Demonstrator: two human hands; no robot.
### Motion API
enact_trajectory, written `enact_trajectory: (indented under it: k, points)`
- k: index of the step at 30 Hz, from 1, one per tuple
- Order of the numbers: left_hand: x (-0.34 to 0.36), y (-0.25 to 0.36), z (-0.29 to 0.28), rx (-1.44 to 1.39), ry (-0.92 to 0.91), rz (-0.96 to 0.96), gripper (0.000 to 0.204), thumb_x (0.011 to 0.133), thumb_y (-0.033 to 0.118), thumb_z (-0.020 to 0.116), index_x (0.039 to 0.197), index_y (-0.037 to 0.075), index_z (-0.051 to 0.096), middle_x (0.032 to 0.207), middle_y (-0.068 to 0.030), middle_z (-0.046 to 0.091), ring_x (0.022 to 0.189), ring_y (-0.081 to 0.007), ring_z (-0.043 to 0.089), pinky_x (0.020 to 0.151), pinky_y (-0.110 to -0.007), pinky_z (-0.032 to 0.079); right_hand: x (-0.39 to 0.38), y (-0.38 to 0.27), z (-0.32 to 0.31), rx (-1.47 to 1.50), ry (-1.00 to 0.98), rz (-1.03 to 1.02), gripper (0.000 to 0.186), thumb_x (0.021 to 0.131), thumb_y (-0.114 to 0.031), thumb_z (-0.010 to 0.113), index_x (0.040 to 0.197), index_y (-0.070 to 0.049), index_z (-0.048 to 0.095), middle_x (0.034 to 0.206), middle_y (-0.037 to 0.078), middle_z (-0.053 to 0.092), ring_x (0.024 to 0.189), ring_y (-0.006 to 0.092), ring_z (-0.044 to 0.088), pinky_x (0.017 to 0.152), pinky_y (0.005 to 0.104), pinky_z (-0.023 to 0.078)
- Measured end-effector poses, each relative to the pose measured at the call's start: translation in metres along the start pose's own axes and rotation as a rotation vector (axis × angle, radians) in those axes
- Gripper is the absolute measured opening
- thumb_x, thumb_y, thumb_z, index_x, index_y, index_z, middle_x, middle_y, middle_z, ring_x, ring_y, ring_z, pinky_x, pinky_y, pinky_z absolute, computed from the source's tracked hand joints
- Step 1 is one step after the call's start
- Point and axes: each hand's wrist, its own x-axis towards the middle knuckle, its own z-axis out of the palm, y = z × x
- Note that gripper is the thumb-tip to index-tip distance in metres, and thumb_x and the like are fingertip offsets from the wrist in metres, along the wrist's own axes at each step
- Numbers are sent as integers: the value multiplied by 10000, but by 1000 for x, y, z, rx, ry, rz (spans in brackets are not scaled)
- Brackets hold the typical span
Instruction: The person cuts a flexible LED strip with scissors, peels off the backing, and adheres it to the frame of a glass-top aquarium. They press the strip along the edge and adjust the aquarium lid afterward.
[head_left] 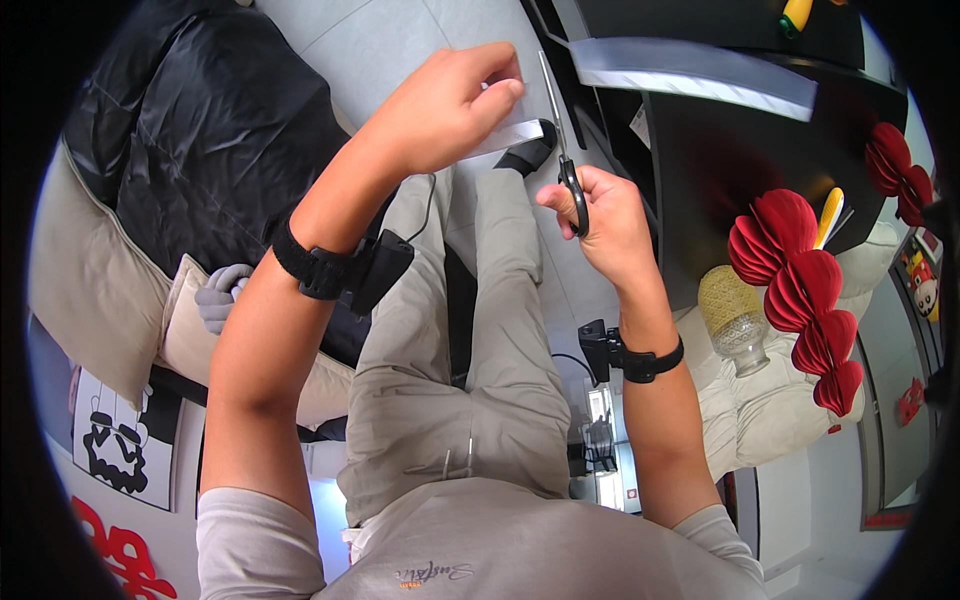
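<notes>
My left hand (450, 108) is closed, its thumb near the curled fingers. A pale, partly see-through strip (517, 134) sticks out from beneath this hand; where the fingers grip it is hidden. My right hand (612, 225) holds a pair of black-handled scissors (566, 175) by the finger loops. Their blades point away from me, close together, a little to the right of my left fingertips. The blades and the strip are apart.
A dark table (700, 150) at the right bears a long clear plastic piece (700, 78) and a yellow-handled tool (796, 16). Red honeycomb paper decorations (805, 290) and a yellow-and-clear glass vessel (735, 320) are nearer. A sofa with a black cover (200, 140) stands left.
</notes>
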Motion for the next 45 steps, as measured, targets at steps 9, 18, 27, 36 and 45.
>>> enact_trajectory:
  k: [9, 18, 27, 36, 45]
  points:
    - [3, -51, -28, -509, 124, -138, 297, 974, 281, 462, 1050, 12, 563, 996, -118, 657, 923, -168, 622, 833, -276, 481, -10, 27, -12, 121, 121, -14, 263, 836, -159, 812, 745, -58, 587, 683, -20, 604, 612, 21, 485, 533, 200, 369]
    - [74, -3, -62, -666, 306, -85, 398, 937, 346, 547, 1212, 59, 556, 1089, -86, 621, 949, -153, 612, 775, -246, 485, -44, 58, 12, 34, 150, 111, 333, 814, -193, 835, 717, -52, 549, 632, -65, 494, 590, 25, 401, 522, 214, 344]
    - [190, 68, -26, 329, 291, 476, 240, 760, 193, 657, 950, 48, 649, 956, -184, 611, 961, -380, 596, 865, -467, 497, -59, 94, 38, -25, 134, 188, 396, 807, -242, 841, 706, -4, 540, 573, -4, 514, 560, 77, 392, 510, 271, 362]
    - [184, 64, 38, 798, 290, 670, 627, 794, 296, 724, 1362, 124, 521, 1363, -130, 509, 1254, -362, 460, 1025, -504, 376, -62, 124, 35, -16, 176, 260, 390, 804, -235, 842, 723, 12, 550, 602, 20, 530, 572, 84, 410, 523, 283, 379]
    - [115, -133, -41, 524, 571, 33, 217, 814, 136, 668, 1023, 76, 666, 926, -113, 667, 869, -308, 646, 758, -397, 522, -45, 156, 37, 58, 95, 319, 205, 882, -148, 734, 878, 12, 605, 726, 9, 631, 643, 59, 529, 608, 247, 445]
